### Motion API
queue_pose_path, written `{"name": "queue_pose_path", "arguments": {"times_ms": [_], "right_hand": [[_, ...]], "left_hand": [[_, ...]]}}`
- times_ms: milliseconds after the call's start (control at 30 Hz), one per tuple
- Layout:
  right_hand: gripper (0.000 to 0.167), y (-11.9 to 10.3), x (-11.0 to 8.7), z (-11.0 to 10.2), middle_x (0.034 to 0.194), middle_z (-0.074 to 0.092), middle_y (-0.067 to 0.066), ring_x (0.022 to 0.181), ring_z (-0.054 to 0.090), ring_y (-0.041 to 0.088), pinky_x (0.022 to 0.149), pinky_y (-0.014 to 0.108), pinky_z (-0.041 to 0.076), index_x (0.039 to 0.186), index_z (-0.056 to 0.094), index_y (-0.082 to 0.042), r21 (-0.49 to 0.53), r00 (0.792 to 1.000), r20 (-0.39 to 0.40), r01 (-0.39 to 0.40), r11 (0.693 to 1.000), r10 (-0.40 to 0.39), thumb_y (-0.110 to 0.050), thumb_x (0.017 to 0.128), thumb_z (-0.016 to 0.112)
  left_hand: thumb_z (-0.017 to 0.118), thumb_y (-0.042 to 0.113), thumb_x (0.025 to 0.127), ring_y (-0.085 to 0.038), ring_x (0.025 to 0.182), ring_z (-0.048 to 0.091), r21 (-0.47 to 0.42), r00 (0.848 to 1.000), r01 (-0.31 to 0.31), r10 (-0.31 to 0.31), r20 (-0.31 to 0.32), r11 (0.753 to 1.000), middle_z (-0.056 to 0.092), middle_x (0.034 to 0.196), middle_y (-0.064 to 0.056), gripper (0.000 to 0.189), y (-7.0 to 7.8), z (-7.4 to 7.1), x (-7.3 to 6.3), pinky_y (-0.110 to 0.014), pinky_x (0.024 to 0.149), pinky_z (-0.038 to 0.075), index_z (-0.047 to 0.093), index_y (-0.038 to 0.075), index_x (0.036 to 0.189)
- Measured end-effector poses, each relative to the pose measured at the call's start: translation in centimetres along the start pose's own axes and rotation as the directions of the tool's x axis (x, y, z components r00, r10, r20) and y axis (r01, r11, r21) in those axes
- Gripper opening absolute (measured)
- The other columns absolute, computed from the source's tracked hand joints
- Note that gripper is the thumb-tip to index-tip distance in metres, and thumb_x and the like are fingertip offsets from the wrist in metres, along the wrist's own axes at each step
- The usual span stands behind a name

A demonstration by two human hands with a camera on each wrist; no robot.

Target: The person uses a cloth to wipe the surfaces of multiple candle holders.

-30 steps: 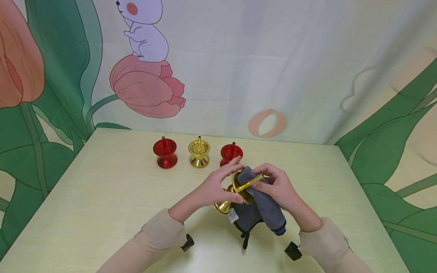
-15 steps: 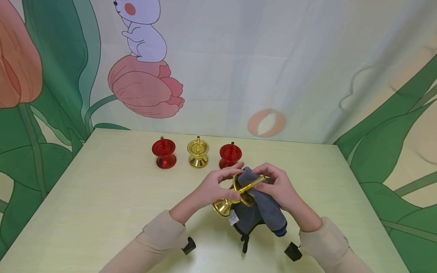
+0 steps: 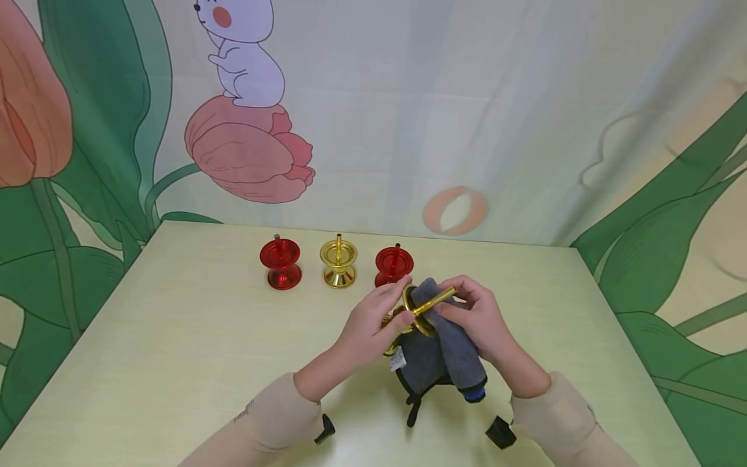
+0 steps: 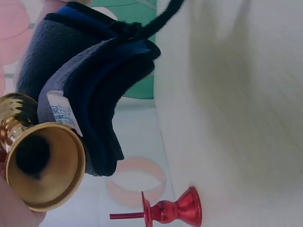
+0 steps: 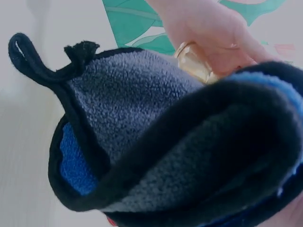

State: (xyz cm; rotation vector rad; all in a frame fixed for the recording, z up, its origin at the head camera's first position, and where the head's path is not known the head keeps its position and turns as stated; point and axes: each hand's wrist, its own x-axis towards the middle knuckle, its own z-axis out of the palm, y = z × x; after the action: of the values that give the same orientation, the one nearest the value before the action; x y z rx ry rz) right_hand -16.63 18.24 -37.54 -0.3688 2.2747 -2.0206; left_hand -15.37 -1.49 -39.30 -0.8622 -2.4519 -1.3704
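My left hand [image 3: 369, 327] grips a gold candle holder [image 3: 436, 301] by its dish and stem, tilted with its spike pointing to the upper right. In the left wrist view its hollow base [image 4: 64, 175] faces the camera. My right hand [image 3: 480, 319] pinches a folded grey cloth [image 3: 460, 357] with black edging, blue lining and a hanging loop. The cloth's upper end lies against the dish beside the spike. Part of the candle holder's stem and base is hidden behind my left hand and the cloth.
Across the back of the pale table [image 3: 175, 350] stand a red candle holder [image 3: 281, 258], a smaller-looking gold one [image 3: 338, 256] and another red one [image 3: 393, 263], partly behind my left fingertips. A printed curtain [image 3: 467, 117] hangs behind the table.
My left hand has turned and shifted slightly up and right with the candle holder, so its base shows less behind the hand. The right hand keeps the cloth at the dish.
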Motion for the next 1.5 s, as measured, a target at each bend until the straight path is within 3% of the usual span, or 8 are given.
{"name": "queue_pose_path", "arguments": {"times_ms": [167,333,467,633,933,1067,1333,1500], "right_hand": [[0.023,-0.2,-0.1,0.4,0.088,0.057,-0.006,0.07,0.064,0.01,0.06,0.022,0.051,0.091,0.057,-0.018,-0.014,1.0,-0.019,-0.001,1.0,0.001,0.002,0.078,0.06],[0.019,-0.6,-0.3,0.5,0.09,0.056,-0.004,0.069,0.064,0.011,0.059,0.023,0.052,0.094,0.055,-0.008,-0.055,1.0,-0.001,0.016,0.998,-0.016,0.002,0.079,0.06],[0.021,-0.8,-0.4,0.3,0.091,0.056,-0.006,0.07,0.063,0.012,0.062,0.023,0.052,0.098,0.051,0.002,-0.107,0.997,0.049,0.061,0.992,-0.056,0.003,0.078,0.059],[0.024,-0.8,-0.3,-0.1,0.091,0.057,-0.01,0.071,0.062,0.012,0.065,0.024,0.052,0.099,0.05,0.006,-0.141,0.984,0.131,0.138,0.98,-0.119,0.006,0.077,0.059],[0.019,-0.7,-0.1,0.0,0.092,0.057,-0.007,0.072,0.064,0.01,0.064,0.022,0.052,0.095,0.055,-0.005,-0.084,0.994,0.075,0.082,0.993,-0.076,0.002,0.079,0.061],[0.023,-0.6,0.0,0.0,0.092,0.057,-0.005,0.07,0.065,0.011,0.062,0.022,0.052,0.092,0.057,-0.015,-0.056,0.995,0.074,0.075,0.996,-0.071,0.004,0.078,0.061],[0.023,-0.9,-0.2,-0.1,0.092,0.059,-0.01,0.066,0.061,0.012,0.059,0.023,0.051,0.095,0.056,-0.008,-0.099,0.985,0.125,0.128,0.987,-0.116,0.005,0.077,0.06],[0.02,-0.7,-0.1,-0.1,0.091,0.058,-0.008,0.069,0.062,0.011,0.061,0.022,0.051,0.094,0.057,-0.01,-0.081,0.992,0.098,0.093,0.992,-0.085,0.003,0.078,0.06]], "left_hand": [[0.066,0.055,0.066,-0.018,0.116,0.047,0.13,1.0,-0.007,0.011,-0.03,0.991,0.048,0.13,-0.005,0.088,0.5,0.1,0.0,-0.034,0.085,0.047,0.036,0.01,0.135],[0.077,0.041,0.062,-0.015,0.113,0.05,0.083,0.999,-0.005,0.009,-0.041,0.996,0.05,0.128,-0.001,0.083,0.5,-0.2,0.2,-0.029,0.082,0.048,0.042,0.013,0.132],[0.076,0.038,0.065,-0.014,0.112,0.049,-0.094,0.993,0.056,-0.046,0.104,0.994,0.049,0.129,0.002,0.078,0.1,-1.0,0.5,-0.022,0.074,0.05,0.042,0.019,0.132],[0.071,0.046,0.066,-0.019,0.121,0.041,-0.289,0.952,0.185,-0.098,0.291,0.939,0.043,0.134,0.003,0.077,-0.3,-2.1,0.9,-0.024,0.074,0.052,0.041,0.023,0.132],[0.067,0.037,0.069,-0.015,0.113,0.049,-0.278,0.992,0.116,-0.099,0.074,0.954,0.05,0.129,0.003,0.068,-0.4,-1.1,0.6,-0.027,0.083,0.049,0.044,0.021,0.131],[0.064,0.04,0.072,-0.016,0.114,0.05,-0.294,0.994,0.09,-0.065,0.094,0.952,0.051,0.128,0.0,0.067,-0.5,-1.1,0.6,-0.021,0.072,0.052,0.043,0.017,0.132],[0.045,0.071,0.067,-0.026,0.121,0.043,-0.368,0.96,0.179,-0.08,0.27,0.912,0.046,0.133,-0.002,0.087,-1.2,-2.0,0.9,-0.052,0.099,0.032,0.04,0.016,0.133],[0.051,0.06,0.073,-0.02,0.121,0.043,-0.372,0.98,0.167,-0.112,0.164,0.913,0.048,0.132,-0.001,0.074,-1.0,-1.6,1.0,-0.044,0.098,0.036,0.04,0.018,0.133]]}}
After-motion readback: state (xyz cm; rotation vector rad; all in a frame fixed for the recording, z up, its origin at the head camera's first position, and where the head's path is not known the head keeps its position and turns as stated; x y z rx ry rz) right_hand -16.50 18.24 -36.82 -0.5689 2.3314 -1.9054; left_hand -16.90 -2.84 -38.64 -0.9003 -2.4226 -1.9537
